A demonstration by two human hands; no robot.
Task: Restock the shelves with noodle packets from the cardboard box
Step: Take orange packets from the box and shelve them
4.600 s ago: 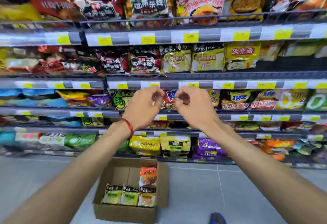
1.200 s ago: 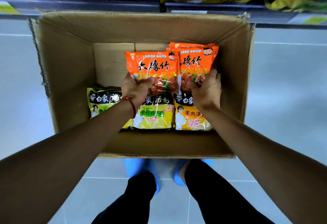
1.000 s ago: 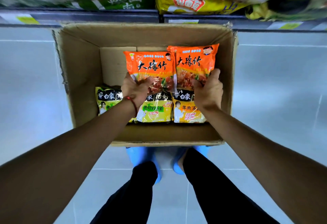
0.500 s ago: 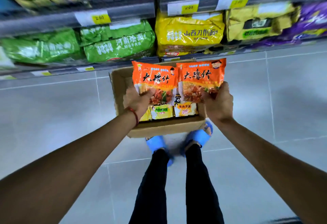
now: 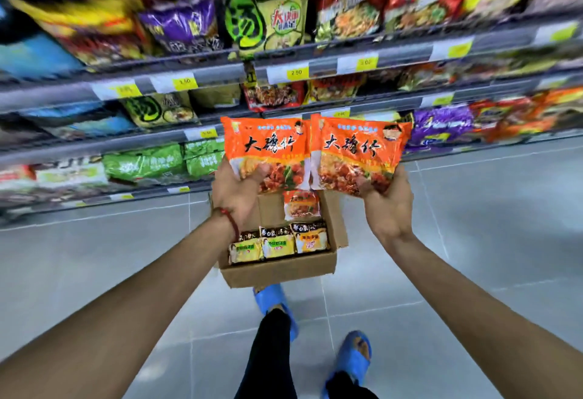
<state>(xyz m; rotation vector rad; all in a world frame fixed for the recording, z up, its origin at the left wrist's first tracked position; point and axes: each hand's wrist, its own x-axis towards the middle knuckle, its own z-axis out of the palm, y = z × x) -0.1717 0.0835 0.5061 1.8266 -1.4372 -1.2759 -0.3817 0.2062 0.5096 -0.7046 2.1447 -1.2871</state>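
My left hand (image 5: 237,193) grips the lower edge of an orange noodle packet (image 5: 268,146). My right hand (image 5: 387,206) grips a second orange noodle packet (image 5: 359,149) beside it. Both packets are held upright in front of the lower shelves, well above the cardboard box (image 5: 280,267) on the floor. In the box lie one more orange packet (image 5: 301,204) and a row of three yellow packets (image 5: 279,242). The shelves (image 5: 315,67) ahead are full of noodle bags, blurred by motion.
Grey shelf rails carry yellow price tags (image 5: 296,73). Green bags (image 5: 145,163) fill the low shelf at left, purple bags (image 5: 441,124) at right. The floor is grey tile (image 5: 473,241). My blue slippers (image 5: 355,356) stand behind the box.
Both hands have lifted the two orange packets out of the box and raised them to shelf height. The view has tilted up from the box to the shelves as I stood.
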